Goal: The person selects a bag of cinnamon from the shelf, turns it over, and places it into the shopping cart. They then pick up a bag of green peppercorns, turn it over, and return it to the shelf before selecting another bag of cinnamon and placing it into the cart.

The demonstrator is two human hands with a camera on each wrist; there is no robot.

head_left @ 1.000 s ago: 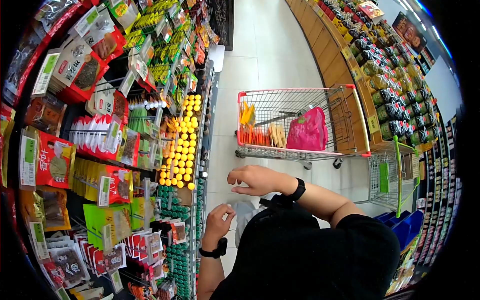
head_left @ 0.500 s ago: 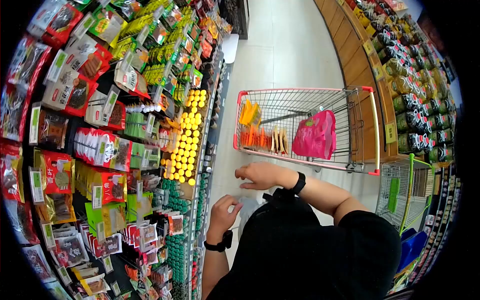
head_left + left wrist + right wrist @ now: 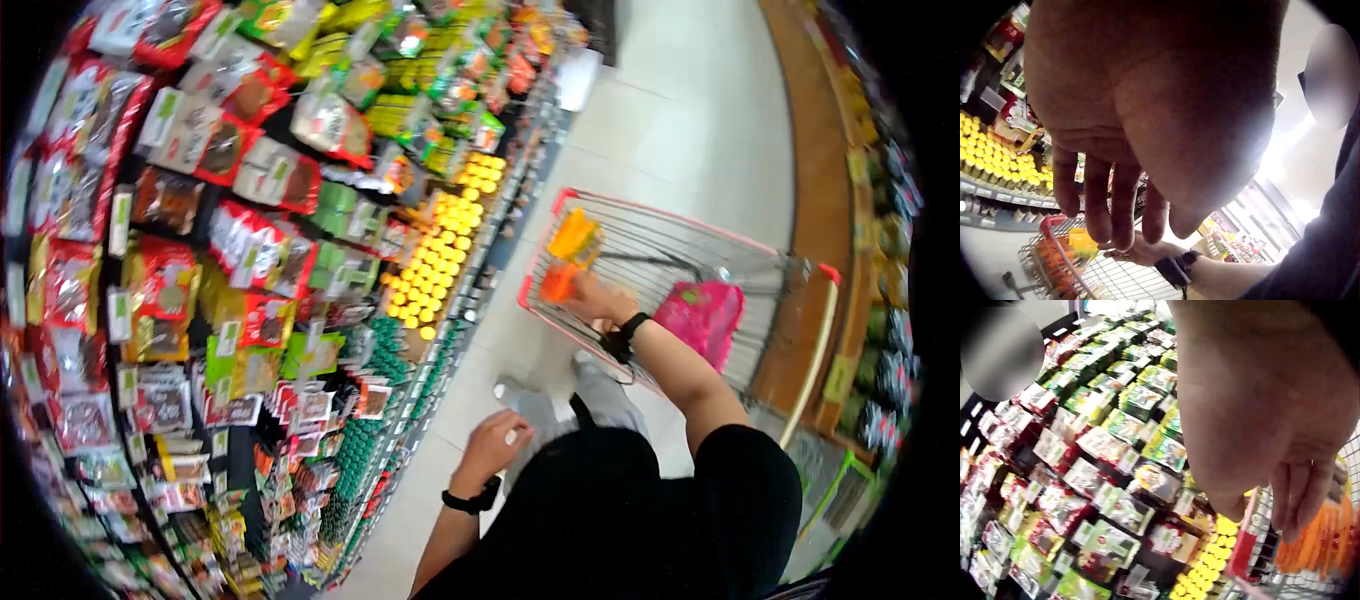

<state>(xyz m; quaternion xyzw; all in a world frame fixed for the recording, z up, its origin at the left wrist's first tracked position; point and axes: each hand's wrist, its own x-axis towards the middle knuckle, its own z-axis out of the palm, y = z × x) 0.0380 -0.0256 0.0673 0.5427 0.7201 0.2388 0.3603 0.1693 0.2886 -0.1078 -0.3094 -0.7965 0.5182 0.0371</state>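
Note:
My right hand (image 3: 603, 300) reaches over the shopping cart (image 3: 655, 208), its fingers right at the orange packets (image 3: 556, 284) standing in the cart's left end. In the right wrist view its fingers (image 3: 1297, 500) extend downward beside the row of orange packets (image 3: 1316, 547), not curled round any. A yellow-orange packet (image 3: 574, 237) lies beside them, and a pink bag (image 3: 708, 320) rests farther right in the cart. Holding nothing, my left hand (image 3: 492, 445) hangs in front of the body with loose fingers, also seen in the left wrist view.
Shelving on the left carries hanging seasoning packets (image 3: 265, 320) and rows of yellow-capped jars (image 3: 435, 265). Pale floor tiles (image 3: 660, 100) run along the aisle. At the right stands a wooden display (image 3: 812, 230) with bottles, and a green-edged cart (image 3: 835, 490) near it.
My right hand has moved forward from in front of the body to over the cart's orange packets. The view has turned, so the shelves and cart appear tilted. The left hand still hangs loosely.

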